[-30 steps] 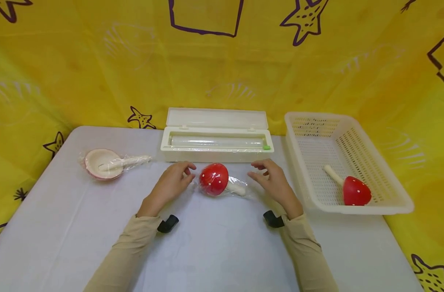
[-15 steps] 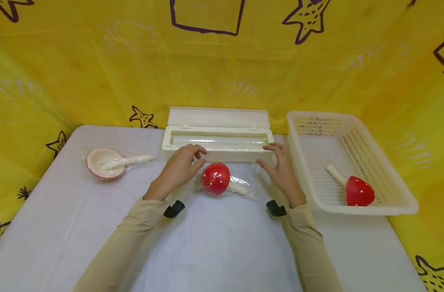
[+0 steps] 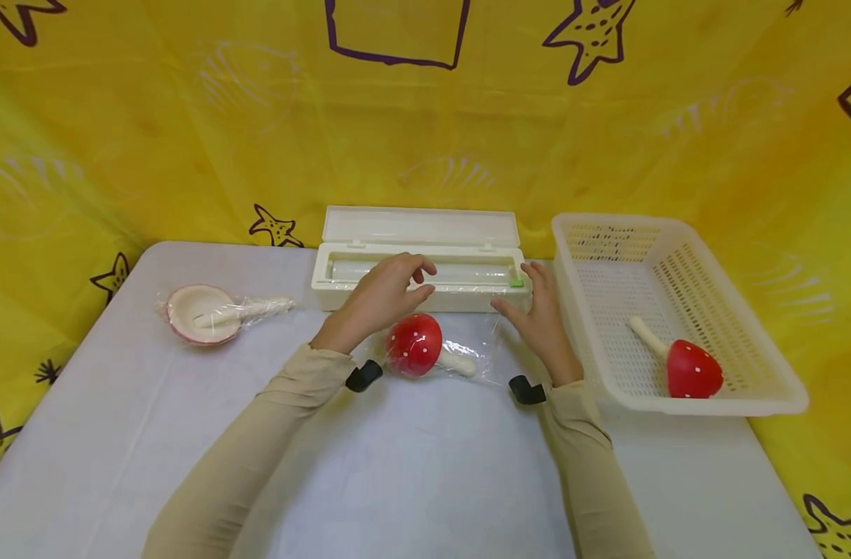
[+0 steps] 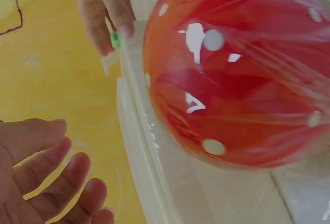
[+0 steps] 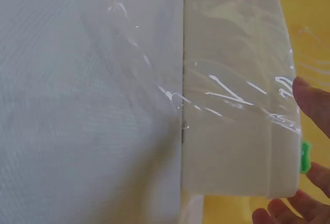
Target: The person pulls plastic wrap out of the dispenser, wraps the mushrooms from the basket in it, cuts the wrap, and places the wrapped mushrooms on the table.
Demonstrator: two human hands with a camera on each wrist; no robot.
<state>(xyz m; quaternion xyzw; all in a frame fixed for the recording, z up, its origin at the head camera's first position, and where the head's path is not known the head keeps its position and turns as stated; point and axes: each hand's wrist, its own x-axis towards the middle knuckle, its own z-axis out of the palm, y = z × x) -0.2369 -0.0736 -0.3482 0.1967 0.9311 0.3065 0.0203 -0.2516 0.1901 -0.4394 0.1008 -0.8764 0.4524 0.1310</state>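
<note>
A red mushroom ornament (image 3: 415, 345) with white dots and a cream stem lies in clear film in front of a long white box (image 3: 460, 301). Inside the box, its lid up, is a film roll (image 3: 467, 272). My left hand (image 3: 380, 295) hovers above the mushroom and the box front, fingers loosely bent and holding nothing. Film trails from the mushroom across the box front. My right hand (image 3: 543, 318) is at the box's right end, thumb in front and fingers beyond, near the green slider (image 3: 515, 283). Whether it touches the box I cannot tell.
A film-wrapped mushroom (image 3: 200, 314) lies hollow side up at the left. On the right stands a white plastic basket (image 3: 677, 405) holding another red mushroom (image 3: 692, 369). A yellow patterned cloth (image 3: 425, 116) hangs behind the table.
My left hand has moved right and away from me, from beside the mushroom to above it. My right hand has moved forward to the box's right end. The wrapped mushroom stays put.
</note>
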